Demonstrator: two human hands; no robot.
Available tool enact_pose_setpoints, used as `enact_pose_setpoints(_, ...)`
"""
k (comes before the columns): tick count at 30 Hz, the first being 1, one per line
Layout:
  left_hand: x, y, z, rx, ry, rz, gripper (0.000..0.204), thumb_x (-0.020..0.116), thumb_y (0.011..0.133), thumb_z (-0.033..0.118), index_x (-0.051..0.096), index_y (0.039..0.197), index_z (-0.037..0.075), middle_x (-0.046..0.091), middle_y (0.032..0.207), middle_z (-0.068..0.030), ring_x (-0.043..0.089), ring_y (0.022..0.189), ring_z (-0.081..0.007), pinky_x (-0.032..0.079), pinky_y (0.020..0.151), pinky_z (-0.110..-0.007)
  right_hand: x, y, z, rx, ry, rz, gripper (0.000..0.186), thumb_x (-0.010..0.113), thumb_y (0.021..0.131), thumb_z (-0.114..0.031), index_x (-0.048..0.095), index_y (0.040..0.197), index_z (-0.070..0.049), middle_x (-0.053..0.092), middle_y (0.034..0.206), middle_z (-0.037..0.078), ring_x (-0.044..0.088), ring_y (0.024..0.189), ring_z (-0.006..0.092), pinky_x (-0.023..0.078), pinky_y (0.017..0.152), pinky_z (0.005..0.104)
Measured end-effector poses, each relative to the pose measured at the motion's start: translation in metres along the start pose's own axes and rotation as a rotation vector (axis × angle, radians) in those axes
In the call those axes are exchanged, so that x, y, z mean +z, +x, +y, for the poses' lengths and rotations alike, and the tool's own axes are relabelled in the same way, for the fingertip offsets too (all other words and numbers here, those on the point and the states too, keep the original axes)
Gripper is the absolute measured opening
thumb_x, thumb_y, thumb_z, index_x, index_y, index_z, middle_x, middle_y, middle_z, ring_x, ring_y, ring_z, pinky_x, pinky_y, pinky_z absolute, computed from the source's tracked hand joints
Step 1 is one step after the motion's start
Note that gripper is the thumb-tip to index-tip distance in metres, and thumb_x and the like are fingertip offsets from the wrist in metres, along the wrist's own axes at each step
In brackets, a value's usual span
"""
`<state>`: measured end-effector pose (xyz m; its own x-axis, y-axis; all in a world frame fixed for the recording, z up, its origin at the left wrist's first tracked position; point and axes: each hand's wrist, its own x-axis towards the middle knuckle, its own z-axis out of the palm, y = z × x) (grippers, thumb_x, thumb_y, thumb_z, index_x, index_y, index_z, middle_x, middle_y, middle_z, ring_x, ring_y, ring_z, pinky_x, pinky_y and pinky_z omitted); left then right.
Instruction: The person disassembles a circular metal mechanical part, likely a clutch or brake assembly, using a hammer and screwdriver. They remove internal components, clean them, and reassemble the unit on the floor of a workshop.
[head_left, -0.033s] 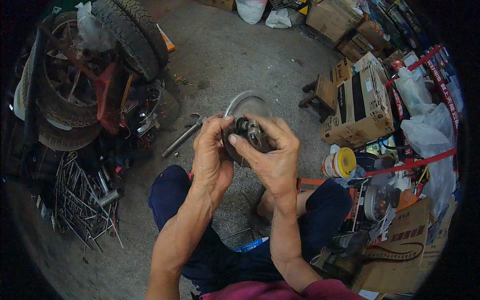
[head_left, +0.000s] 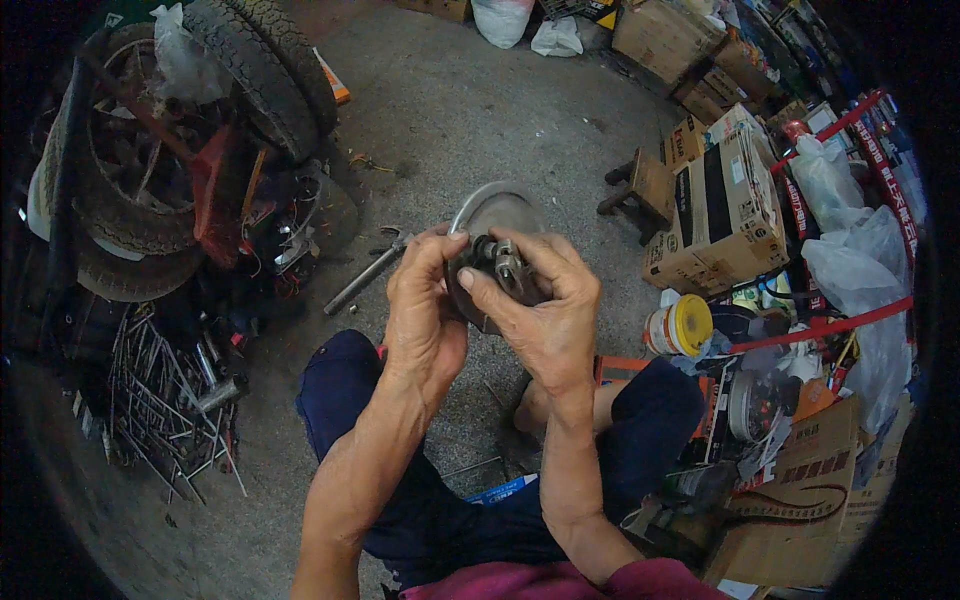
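Between my two hands, above the floor, is a round grey metal disc part [head_left: 497, 208] with a raised shiny rim. A small metal lever or clamp piece [head_left: 510, 265] stands up from its dark middle. My left hand [head_left: 425, 305] grips the disc's left edge, its thumb near the rim. With thumb and fingers, my right hand [head_left: 555, 310] closes around the small metal piece and the disc's right side. The fingers hide much of the part's lower half. Just beyond my left hand, a hammer [head_left: 362, 281] lies on the floor.
Tyres and wheels [head_left: 265, 75] stand at the far left, above a heap of metal rods and tools [head_left: 165, 400]. A small wooden stool [head_left: 650, 190] and cardboard boxes [head_left: 722, 215] stand at the right. Nearer are a yellow-lidded tub [head_left: 690, 325] and plastic bags [head_left: 850, 265].
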<state>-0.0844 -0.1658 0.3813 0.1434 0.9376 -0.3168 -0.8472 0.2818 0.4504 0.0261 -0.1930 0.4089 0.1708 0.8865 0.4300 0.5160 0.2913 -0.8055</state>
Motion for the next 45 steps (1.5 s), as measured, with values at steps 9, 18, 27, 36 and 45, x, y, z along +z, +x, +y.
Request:
enact_pose_setpoints(9,-0.0008,0.0007,0.0008,0.015,0.035,-0.001,0.024,0.065,0.082,0.011,0.060,0.105,0.004,0.059,0.095,-0.0028,0.058,0.089,-0.0130,0.047,0.080,-0.027,0.0018,-0.0001,0.0042,0.053,0.109,0.011,0.039,0.082,0.068,-0.010,0.069,0.103,0.000,0.065,0.088,0.013,0.066,0.079,0.0227,0.053,0.070,0.0311)
enact_pose_setpoints(18,-0.0020,0.0012,0.0003,0.010,0.023,-0.015,0.024,0.065,0.082,0.011,0.060,0.105,0.004,0.058,0.097,-0.0034,0.057,0.091,-0.0138,0.048,0.080,-0.028,0.0068,-0.0038,0.0056,0.072,0.099,0.039,0.041,0.082,0.068,-0.010,0.069,0.105,0.000,0.065,0.090,0.014,0.066,0.079,0.0234,0.053,0.069,0.0315)
enact_pose_setpoints(27,-0.0033,0.0007,0.0007,-0.005,0.013,-0.012,0.025,0.066,0.082,0.012,0.060,0.105,0.004,0.058,0.097,-0.0030,0.058,0.090,-0.0138,0.048,0.080,-0.028,0.0066,-0.0037,0.0048,0.020,0.090,0.045,0.040,0.081,0.068,-0.008,0.069,0.106,0.000,0.065,0.091,0.014,0.067,0.081,0.0245,0.053,0.070,0.0329)
enact_pose_setpoints(36,-0.0003,-0.0004,0.0001,-0.014,0.017,-0.016,0.025,0.066,0.083,0.012,0.060,0.106,0.004,0.058,0.097,-0.0031,0.057,0.092,-0.0137,0.047,0.081,-0.029,0.0025,-0.0026,-0.0011,0.004,-0.008,0.033,0.039,0.082,0.067,-0.009,0.069,0.103,0.000,0.064,0.090,0.015,0.067,0.079,0.0272,0.053,0.070,0.0339)
enact_pose_setpoints(45,-0.0024,0.0005,-0.0019,0.006,0.029,-0.027,0.028,0.065,0.083,0.012,0.059,0.108,0.002,0.058,0.098,-0.0037,0.056,0.094,-0.0147,0.046,0.084,-0.029,0.0048,-0.0033,0.0023,-0.022,-0.034,0.054,0.038,0.083,0.068,-0.014,0.069,0.100,0.001,0.065,0.089,0.015,0.066,0.078,0.0289,0.053,0.069,0.0354)
